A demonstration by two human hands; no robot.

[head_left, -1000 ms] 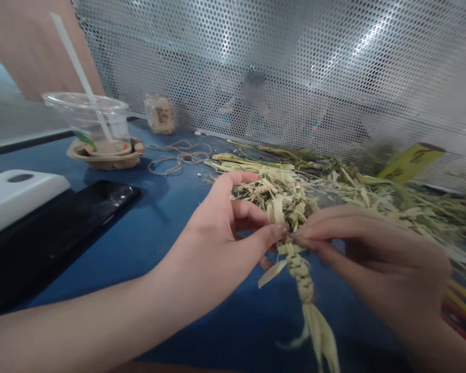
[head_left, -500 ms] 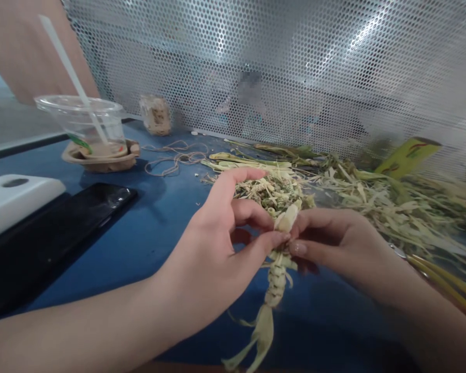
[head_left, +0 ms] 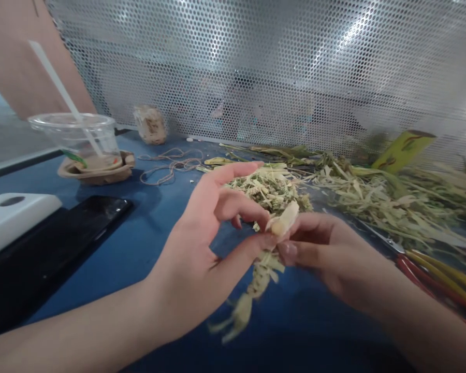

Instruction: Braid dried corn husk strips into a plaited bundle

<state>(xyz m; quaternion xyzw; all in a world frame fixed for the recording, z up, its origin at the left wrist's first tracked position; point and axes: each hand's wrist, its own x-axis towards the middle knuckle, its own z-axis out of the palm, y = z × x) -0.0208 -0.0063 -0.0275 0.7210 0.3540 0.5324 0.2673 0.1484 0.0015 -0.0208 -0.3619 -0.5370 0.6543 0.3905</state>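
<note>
A pale green woven plant-leaf figure point(head_left: 259, 277) hangs between my two hands above the blue table. Its upper end is a folded pale strip, its middle is braided, and its loose tail blurs at the bottom. My left hand point(head_left: 217, 233) pinches the upper part between thumb and fingers, with the index finger stretched forward. From the right, my right hand point(head_left: 322, 248) grips the same spot with thumb and forefinger. The fingertips partly cover the join. Just beyond them lies a heap of plant scraps point(head_left: 272, 186).
On the left are a clear cup point(head_left: 77, 137) with a straw, a black phone point(head_left: 58, 254) and a white device point(head_left: 19, 217). Thin cord point(head_left: 171, 166) lies farther back. Scissors point(head_left: 396, 246) and shredded leaves point(head_left: 392, 202) sit at right, before a perforated metal screen point(head_left: 225, 62).
The figure's lower end has swung left and up, so it tilts more. Both hands have shifted slightly left in view and keep their grip. More of the scissors shows.
</note>
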